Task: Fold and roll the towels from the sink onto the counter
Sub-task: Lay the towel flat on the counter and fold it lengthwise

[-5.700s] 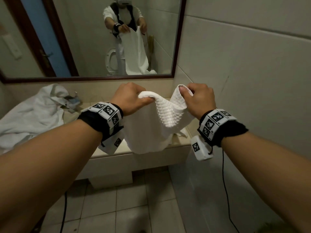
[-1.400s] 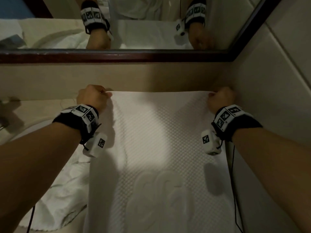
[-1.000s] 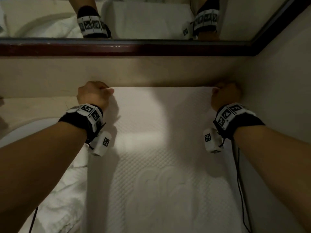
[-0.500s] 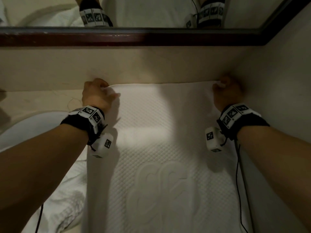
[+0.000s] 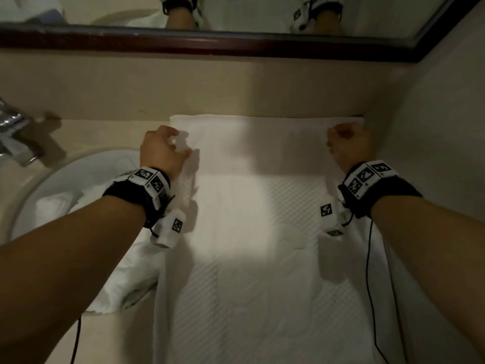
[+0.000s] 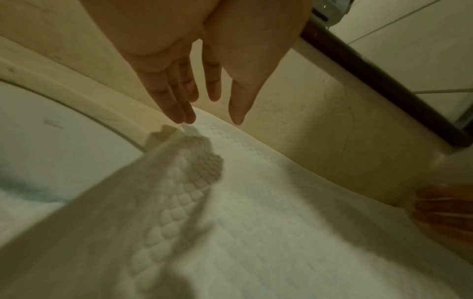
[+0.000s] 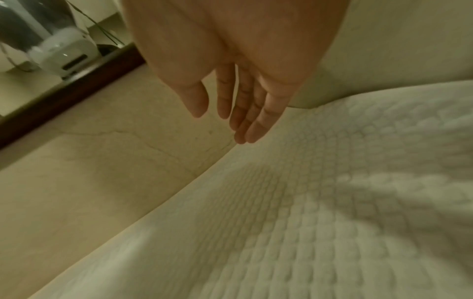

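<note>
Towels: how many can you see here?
2. One towel lies spread flat on the counter against the back wall; another towel is bunched in the sink, spilling over its rim. More may lie hidden beneath it.

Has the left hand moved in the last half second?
Yes. The left hand has let go of the towel's far corner and drawn back from the back wall, fingers now straight.

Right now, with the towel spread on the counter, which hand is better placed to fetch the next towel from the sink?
Left. The left hand hangs open at the spread towel's sink-side edge, next to the crumpled towel spilling over the sink. The right hand is at the wall side.
</note>
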Demonstrator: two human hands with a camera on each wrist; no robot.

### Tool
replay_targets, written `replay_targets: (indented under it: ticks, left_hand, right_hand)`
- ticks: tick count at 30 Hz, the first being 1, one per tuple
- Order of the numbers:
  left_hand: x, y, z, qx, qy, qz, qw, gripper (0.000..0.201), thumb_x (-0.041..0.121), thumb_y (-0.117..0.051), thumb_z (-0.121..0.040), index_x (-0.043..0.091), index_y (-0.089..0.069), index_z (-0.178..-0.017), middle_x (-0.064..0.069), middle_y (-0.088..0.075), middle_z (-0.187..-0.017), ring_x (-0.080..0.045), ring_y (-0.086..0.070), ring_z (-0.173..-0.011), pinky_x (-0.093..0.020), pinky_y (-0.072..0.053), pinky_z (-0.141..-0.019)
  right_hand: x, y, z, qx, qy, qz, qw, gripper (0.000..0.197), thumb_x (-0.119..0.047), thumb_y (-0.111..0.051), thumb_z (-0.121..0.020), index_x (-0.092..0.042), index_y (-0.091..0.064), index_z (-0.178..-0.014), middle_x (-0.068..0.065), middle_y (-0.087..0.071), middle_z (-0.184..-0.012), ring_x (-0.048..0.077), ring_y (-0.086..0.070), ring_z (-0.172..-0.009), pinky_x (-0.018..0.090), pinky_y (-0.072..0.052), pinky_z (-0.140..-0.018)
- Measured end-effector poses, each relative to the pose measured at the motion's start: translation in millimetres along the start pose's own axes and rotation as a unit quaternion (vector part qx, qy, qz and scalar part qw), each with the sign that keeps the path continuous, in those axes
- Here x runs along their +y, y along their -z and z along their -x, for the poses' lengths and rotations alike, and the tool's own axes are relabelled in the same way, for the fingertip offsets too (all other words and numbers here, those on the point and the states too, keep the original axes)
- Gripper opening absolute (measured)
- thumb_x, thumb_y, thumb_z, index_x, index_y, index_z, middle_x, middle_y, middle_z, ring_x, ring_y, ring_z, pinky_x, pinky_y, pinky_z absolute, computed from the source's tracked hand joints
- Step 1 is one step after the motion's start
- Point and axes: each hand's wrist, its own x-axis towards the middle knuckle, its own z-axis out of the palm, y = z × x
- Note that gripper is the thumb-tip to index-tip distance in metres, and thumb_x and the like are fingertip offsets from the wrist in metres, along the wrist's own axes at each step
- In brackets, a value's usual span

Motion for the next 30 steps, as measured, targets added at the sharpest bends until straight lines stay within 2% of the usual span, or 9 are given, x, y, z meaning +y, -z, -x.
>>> replay_targets:
  ticks: [1,3,7,10,14,19,22,26,30]
  left_hand:
    - [-5.0,4.1,6.3,-0.001,0.007,0.003,1.000,0.046,0.030,-0.080,-0.082,0.019,-0.062,-0.122,-0.009,-0.057,-0.131,-0.023,-0.068,-0.103,-0.035,-0.053,-0.093]
    - [-14.6,11.6,18.0,-0.005,0.020,0.007,1.000,0.046,0.032,-0.079,-0.083,0.019,-0.061,-0.122,-0.008,-0.060,-0.130,-0.024,-0.067,-0.105,-0.033,-0.052,-0.092]
    - [-28.8,26.6,36.8,-0.017,0.048,0.018,0.999,0.048,0.033,-0.075,-0.087,0.013,-0.058,-0.128,-0.008,-0.062,-0.130,-0.027,-0.061,-0.114,-0.028,-0.043,-0.089]
    - [-39.8,33.9,39.3,-0.029,0.076,0.054,0.995,0.048,0.034,-0.074,-0.088,0.014,-0.056,-0.128,-0.006,-0.064,-0.128,-0.023,-0.060,-0.110,-0.024,-0.039,-0.084]
    - [-58.3,37.1,38.3,-0.064,0.110,0.086,0.988,0.048,0.041,-0.076,-0.085,0.019,-0.057,-0.122,-0.003,-0.070,-0.114,-0.022,-0.064,-0.100,-0.026,-0.046,-0.085]
    - [-72.7,29.7,43.1,-0.132,0.128,0.078,0.980,0.049,0.058,-0.078,-0.065,0.028,-0.063,-0.101,-0.003,-0.075,-0.098,-0.026,-0.071,-0.093,-0.039,-0.058,-0.088]
    - [-74.3,25.3,43.1,-0.131,0.113,0.049,0.984,0.041,0.055,-0.076,-0.076,0.027,-0.064,-0.103,-0.002,-0.075,-0.094,-0.023,-0.071,-0.090,-0.037,-0.057,-0.087]
    - [-74.3,22.8,33.9,-0.109,0.131,0.083,0.982,0.039,0.054,-0.074,-0.077,0.024,-0.067,-0.101,-0.003,-0.074,-0.088,-0.025,-0.072,-0.086,-0.039,-0.059,-0.084]
    - [-76.5,19.2,28.1,-0.085,0.168,0.148,0.971,0.026,0.046,-0.074,-0.080,0.020,-0.070,-0.084,0.003,-0.072,-0.068,-0.021,-0.072,-0.073,-0.042,-0.062,-0.077]
  right_hand:
    - [5.9,-4.1,0.5,-0.006,0.012,-0.005,1.000,0.030,-0.062,-0.059,-0.063,-0.037,-0.059,-0.081,0.006,-0.072,-0.102,0.026,-0.069,-0.096,0.049,-0.057,-0.087]
    - [-8.4,-9.8,21.9,-0.015,0.018,-0.012,1.000,0.029,-0.064,-0.056,-0.064,-0.039,-0.058,-0.077,0.001,-0.073,-0.097,0.023,-0.070,-0.093,0.049,-0.057,-0.086]
    - [-45.2,-31.1,53.5,-0.032,0.049,-0.006,0.998,0.016,-0.048,-0.062,-0.078,-0.032,-0.064,-0.076,-0.007,-0.073,-0.079,0.018,-0.072,-0.084,0.046,-0.058,-0.084]
    - [-72.2,-60.2,61.6,-0.064,0.078,-0.022,0.995,0.010,-0.039,-0.064,-0.085,-0.030,-0.063,-0.082,-0.003,-0.073,-0.083,0.018,-0.073,-0.081,0.045,-0.059,-0.083]
    - [-106.3,-112.8,68.9,-0.146,0.109,-0.022,0.983,0.013,-0.032,-0.065,-0.088,-0.020,-0.065,-0.094,0.004,-0.070,-0.084,0.019,-0.072,-0.072,0.043,-0.061,-0.076]
    - [-138.1,-182.5,77.2,-0.257,0.127,0.031,0.957,0.021,-0.031,-0.063,-0.092,-0.016,-0.065,-0.107,0.006,-0.068,-0.080,0.015,-0.064,-0.060,0.027,-0.053,-0.058]
    - [-148.2,-214.5,80.0,-0.284,0.138,0.062,0.947,0.023,-0.033,-0.063,-0.092,-0.016,-0.067,-0.107,0.003,-0.068,-0.076,0.012,-0.065,-0.058,0.024,-0.052,-0.055]
    - [-151.9,-245.9,79.7,-0.286,0.116,0.046,0.950,0.020,-0.029,-0.067,-0.090,-0.012,-0.068,-0.100,0.005,-0.066,-0.071,0.013,-0.060,-0.053,0.022,-0.051,-0.050]
    - [-146.1,-268.0,72.2,-0.261,0.101,0.061,0.958,0.022,-0.044,-0.074,-0.074,-0.024,-0.068,-0.081,0.001,-0.072,-0.075,0.017,-0.065,-0.061,0.036,-0.061,-0.068]
